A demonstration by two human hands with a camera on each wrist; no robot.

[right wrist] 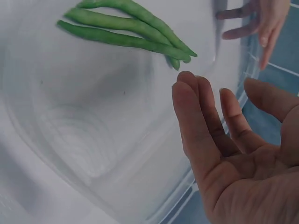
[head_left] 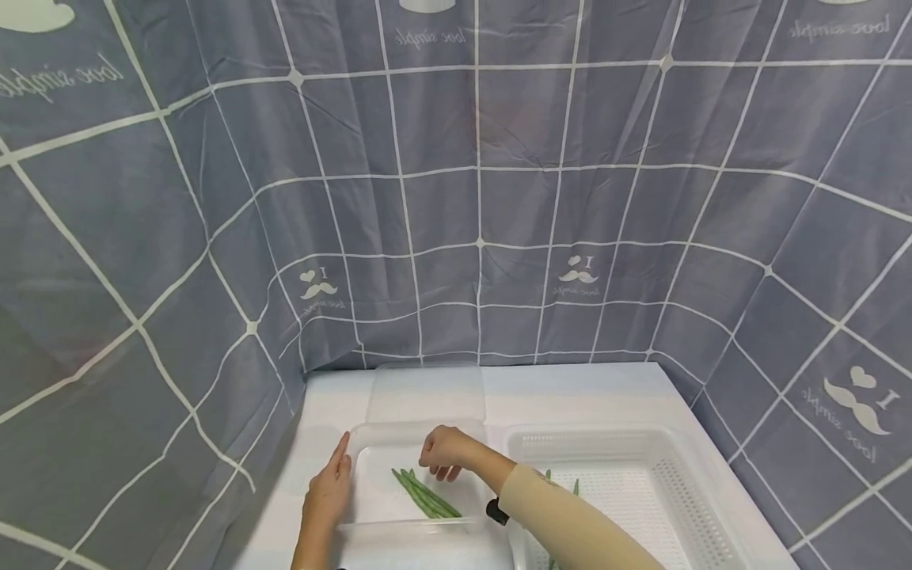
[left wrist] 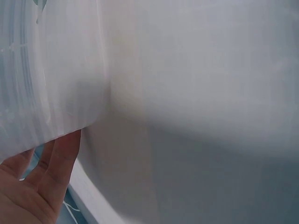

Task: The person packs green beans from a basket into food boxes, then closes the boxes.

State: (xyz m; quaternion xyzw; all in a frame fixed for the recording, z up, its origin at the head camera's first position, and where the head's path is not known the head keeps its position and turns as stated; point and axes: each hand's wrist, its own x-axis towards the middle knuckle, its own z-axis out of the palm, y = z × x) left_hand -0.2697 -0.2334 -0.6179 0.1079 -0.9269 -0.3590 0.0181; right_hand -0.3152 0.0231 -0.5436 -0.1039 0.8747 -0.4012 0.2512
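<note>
Several long green beans (head_left: 427, 496) (right wrist: 124, 35) lie bunched together on the floor of a clear plastic container (head_left: 374, 487). My left hand (head_left: 329, 489) rests along the container's left side, its fingers straight. Seen in the left wrist view, fingers of that hand (left wrist: 49, 172) touch the container's outer wall (left wrist: 70, 88). Above the container, just beyond the beans, is my right hand (head_left: 447, 453). The right wrist view shows this hand (right wrist: 238, 149) with loosely bent fingers and nothing between them, slightly apart from the bean tips.
A white perforated basket (head_left: 606, 434) stands to the right, with a few green beans (head_left: 576, 488) inside, partly hidden by the right sleeve. Behind the container lies a clear flat lid (head_left: 426, 394). Grey checked curtains (head_left: 527, 206) surround the white table (head_left: 570, 388).
</note>
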